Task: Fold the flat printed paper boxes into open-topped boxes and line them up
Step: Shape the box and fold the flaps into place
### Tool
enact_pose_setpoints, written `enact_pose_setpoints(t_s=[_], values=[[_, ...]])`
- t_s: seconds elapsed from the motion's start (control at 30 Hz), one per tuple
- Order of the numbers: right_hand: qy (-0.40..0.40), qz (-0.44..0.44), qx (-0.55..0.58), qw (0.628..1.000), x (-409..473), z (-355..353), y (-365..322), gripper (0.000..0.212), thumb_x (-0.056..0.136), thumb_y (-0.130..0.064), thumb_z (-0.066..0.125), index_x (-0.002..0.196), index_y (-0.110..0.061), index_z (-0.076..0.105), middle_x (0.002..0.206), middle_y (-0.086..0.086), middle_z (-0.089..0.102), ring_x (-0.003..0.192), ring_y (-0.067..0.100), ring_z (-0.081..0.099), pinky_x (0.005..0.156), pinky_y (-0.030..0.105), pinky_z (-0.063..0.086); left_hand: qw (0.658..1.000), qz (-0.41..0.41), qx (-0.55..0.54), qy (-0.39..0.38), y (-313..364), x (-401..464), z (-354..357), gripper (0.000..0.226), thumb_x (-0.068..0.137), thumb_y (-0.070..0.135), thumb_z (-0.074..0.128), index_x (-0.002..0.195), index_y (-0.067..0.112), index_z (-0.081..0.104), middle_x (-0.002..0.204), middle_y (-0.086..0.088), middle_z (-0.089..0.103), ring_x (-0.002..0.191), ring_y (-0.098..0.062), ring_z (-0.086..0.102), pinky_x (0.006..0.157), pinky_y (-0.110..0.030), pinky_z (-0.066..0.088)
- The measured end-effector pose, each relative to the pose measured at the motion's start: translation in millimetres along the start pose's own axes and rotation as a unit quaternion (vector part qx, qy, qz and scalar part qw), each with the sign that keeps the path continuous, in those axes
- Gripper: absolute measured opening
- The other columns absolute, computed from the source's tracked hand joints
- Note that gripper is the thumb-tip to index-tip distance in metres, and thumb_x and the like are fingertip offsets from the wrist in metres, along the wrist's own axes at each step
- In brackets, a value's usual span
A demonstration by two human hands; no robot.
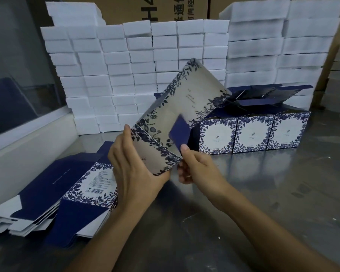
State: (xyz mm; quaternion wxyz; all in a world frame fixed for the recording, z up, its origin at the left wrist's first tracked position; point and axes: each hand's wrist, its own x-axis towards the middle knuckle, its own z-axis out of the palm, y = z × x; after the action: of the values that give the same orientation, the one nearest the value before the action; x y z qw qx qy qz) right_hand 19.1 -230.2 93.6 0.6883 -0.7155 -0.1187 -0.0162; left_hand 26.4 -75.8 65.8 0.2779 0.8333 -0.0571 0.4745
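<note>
Head view: left hand (134, 171) raised over the metal table (263, 193), fingers wrapped round the lower left edge of the paper box (177, 112), thumb up along that edge. Right hand (194, 165) just beside it, thumb pressed on a dark blue flap (180, 133), fingers curled under the box's bottom corner, so it pinches the flap. Both forearms reach in from the bottom of the frame.

Box held in the air, tilted up and to the right, partly opened out; pale panel with blue floral border and small print in the middle. Flap is blurred.

Three folded boxes (253, 134) stand in a row on the table at right, touching side by side, tops open with blue flaps up. Stack of flat boxes (67, 193) lies at left on the table. White foam blocks (145, 65) stacked behind, cardboard cartons (175, 8) behind those.
</note>
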Motion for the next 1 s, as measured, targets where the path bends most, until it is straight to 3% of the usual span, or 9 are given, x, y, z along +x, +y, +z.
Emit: enact_pose_setpoints(t_s=[0.07, 0.2, 0.37, 0.57, 0.77, 0.9, 1.0], values=[[0.009, -0.032, -0.038, 0.999, 2.3, -2.7, 2.8, 0.047, 0.106, -0.031, 0.044, 0.063, -0.012, 0.047, 0.053, -0.001, 0.046, 0.047, 0.010, 0.040, 0.049, 0.021, 0.036, 0.999, 0.023, 0.026, 0.006, -1.8, 0.8, -0.9, 0.130, 0.054, 0.045, 0.091, 0.152, 0.009, 0.014, 0.148, -0.022, 0.029, 0.135, -0.038, 0.028, 0.106, -0.053, 0.037], [0.007, -0.037, -0.113, 0.993, 6.3, -8.2, 7.5, 0.051, 0.104, -0.020, 0.048, 0.054, -0.015, 0.045, 0.049, -0.003, 0.042, 0.047, 0.012, 0.034, 0.050, 0.026, 0.030, 0.996, 0.074, 0.053, 0.009, -5.0, 3.0, -1.6, 0.128, 0.054, 0.046, 0.091, 0.151, 0.004, 0.017, 0.148, -0.018, 0.025, 0.136, -0.040, 0.029, 0.105, -0.061, 0.039], [0.036, 0.026, -0.025, 0.999, 9.0, -14.6, 9.6, 0.058, 0.099, -0.022, 0.055, 0.041, -0.020, 0.049, 0.045, -0.001, 0.043, 0.041, 0.012, 0.034, 0.043, 0.020, 0.032, 0.996, 0.088, 0.008, -0.004, -1.8, 2.6, -1.7, 0.127, 0.055, 0.048, 0.087, 0.151, 0.005, 0.016, 0.149, -0.011, 0.022, 0.138, -0.036, 0.025, 0.105, -0.062, 0.039], [0.068, 0.015, 0.013, 0.998, 12.7, -21.3, 9.9, 0.067, 0.105, -0.034, 0.047, 0.039, -0.022, 0.043, 0.044, -0.008, 0.038, 0.040, 0.009, 0.031, 0.043, 0.020, 0.031, 0.996, 0.082, -0.020, -0.003, 1.2, 0.7, -0.3, 0.133, 0.050, 0.040, 0.093, 0.152, 0.011, 0.013, 0.150, -0.008, 0.023, 0.140, -0.032, 0.024, 0.112, -0.042, 0.029], [0.081, -0.007, 0.008, 0.997, 12.7, -24.2, 8.3, 0.056, 0.099, -0.008, 0.046, 0.048, -0.023, 0.029, 0.049, -0.001, 0.026, 0.046, 0.013, 0.020, 0.055, 0.035, 0.014, 0.997, 0.075, -0.023, -0.015, -0.3, -1.6, 0.0, 0.138, 0.049, 0.045, 0.095, 0.153, 0.011, 0.012, 0.151, -0.011, 0.023, 0.142, -0.028, 0.024, 0.107, -0.038, 0.031], [0.111, 0.026, 0.055, 0.992, 13.1, -26.1, 9.0, 0.057, 0.105, -0.028, 0.048, 0.049, -0.022, 0.038, 0.043, -0.007, 0.035, 0.037, 0.008, 0.027, 0.041, 0.020, 0.025, 0.996, 0.082, -0.032, -0.013, 1.4, -0.5, -1.4, 0.131, 0.053, 0.052, 0.088, 0.153, 0.011, 0.015, 0.150, -0.012, 0.026, 0.142, -0.020, 0.024, 0.105, -0.035, 0.033], [0.137, 0.054, 0.075, 0.986, 14.3, -30.3, 10.2, 0.055, 0.105, -0.035, 0.045, 0.054, -0.019, 0.037, 0.043, -0.007, 0.035, 0.036, 0.008, 0.028, 0.039, 0.019, 0.027, 0.995, 0.095, -0.036, -0.017, 1.0, 0.4, -1.6, 0.134, 0.051, 0.052, 0.091, 0.152, 0.010, 0.015, 0.150, -0.011, 0.026, 0.142, -0.019, 0.025, 0.104, -0.035, 0.035]])
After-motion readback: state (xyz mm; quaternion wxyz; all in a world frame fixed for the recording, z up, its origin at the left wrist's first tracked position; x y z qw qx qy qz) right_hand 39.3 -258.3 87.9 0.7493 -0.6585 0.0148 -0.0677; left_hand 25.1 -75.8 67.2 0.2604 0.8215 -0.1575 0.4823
